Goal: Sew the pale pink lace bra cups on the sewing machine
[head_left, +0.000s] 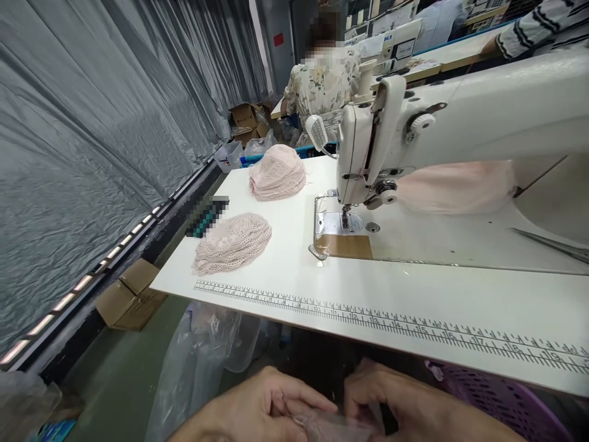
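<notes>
Both hands, left hand (pixel 257 408) and right hand (pixel 405 405), pinching pink lace piece (pixel 322 425) at six o'clock below table (pixel 414 301), readying it for sewing machine (pixel 368 153).

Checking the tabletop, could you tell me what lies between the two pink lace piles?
Bare white table separates the near pile and far pile, in the head view.

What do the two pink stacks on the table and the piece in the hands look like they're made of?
Near stack: pink openwork lace or knit, matte; holes and ribbed pattern show. Far stack: the same kind of fabric, in a taller pile. Piece pinched between left hand and right hand: thin pinkish fabric, probably; too blurred to tell.
</notes>
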Action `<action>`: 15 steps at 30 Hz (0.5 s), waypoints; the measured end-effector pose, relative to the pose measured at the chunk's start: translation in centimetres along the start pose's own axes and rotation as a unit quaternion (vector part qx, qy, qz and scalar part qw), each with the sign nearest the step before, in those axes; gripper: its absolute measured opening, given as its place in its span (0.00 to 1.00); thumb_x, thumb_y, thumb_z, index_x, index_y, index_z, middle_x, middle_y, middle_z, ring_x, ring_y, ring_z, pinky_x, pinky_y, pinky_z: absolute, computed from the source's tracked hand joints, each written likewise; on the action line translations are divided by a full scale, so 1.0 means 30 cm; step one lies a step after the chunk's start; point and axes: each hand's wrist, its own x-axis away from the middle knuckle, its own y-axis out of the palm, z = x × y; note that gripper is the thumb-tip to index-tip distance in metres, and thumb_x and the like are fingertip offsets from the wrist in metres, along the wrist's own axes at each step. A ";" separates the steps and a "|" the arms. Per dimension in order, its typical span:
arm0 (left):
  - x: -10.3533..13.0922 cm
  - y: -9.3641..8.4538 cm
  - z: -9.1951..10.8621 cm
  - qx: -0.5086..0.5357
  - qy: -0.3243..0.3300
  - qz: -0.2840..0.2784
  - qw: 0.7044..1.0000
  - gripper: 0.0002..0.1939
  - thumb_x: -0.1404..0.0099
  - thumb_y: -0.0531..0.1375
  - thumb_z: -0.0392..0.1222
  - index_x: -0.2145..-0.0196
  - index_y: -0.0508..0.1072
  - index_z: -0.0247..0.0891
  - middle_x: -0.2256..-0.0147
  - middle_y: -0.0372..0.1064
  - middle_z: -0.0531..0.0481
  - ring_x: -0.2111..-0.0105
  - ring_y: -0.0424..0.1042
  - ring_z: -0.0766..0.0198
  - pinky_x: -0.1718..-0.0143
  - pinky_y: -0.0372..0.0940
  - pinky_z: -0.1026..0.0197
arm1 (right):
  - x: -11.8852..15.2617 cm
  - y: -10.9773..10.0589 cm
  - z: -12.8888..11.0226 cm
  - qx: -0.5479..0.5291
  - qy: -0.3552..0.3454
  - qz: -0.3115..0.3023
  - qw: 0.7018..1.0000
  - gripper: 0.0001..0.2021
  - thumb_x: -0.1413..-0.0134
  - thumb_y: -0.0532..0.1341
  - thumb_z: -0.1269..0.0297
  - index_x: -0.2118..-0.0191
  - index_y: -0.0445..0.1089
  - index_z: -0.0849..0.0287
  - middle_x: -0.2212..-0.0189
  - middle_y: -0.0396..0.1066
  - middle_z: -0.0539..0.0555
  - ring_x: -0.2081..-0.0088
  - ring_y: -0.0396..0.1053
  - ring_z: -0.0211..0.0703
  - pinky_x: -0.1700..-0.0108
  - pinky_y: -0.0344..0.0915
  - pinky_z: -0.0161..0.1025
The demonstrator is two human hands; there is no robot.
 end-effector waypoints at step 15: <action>-0.018 0.034 -0.005 -0.073 -0.023 0.093 0.993 0.19 0.52 0.72 0.49 0.65 0.81 0.35 0.75 0.73 0.51 0.75 0.68 0.68 0.73 0.59 0.71 | -0.003 0.068 0.052 -0.066 0.056 -0.023 0.996 0.03 0.48 0.64 0.71 0.69 0.72 0.55 0.63 0.74 0.50 0.57 0.71 0.47 0.56 0.67 0.42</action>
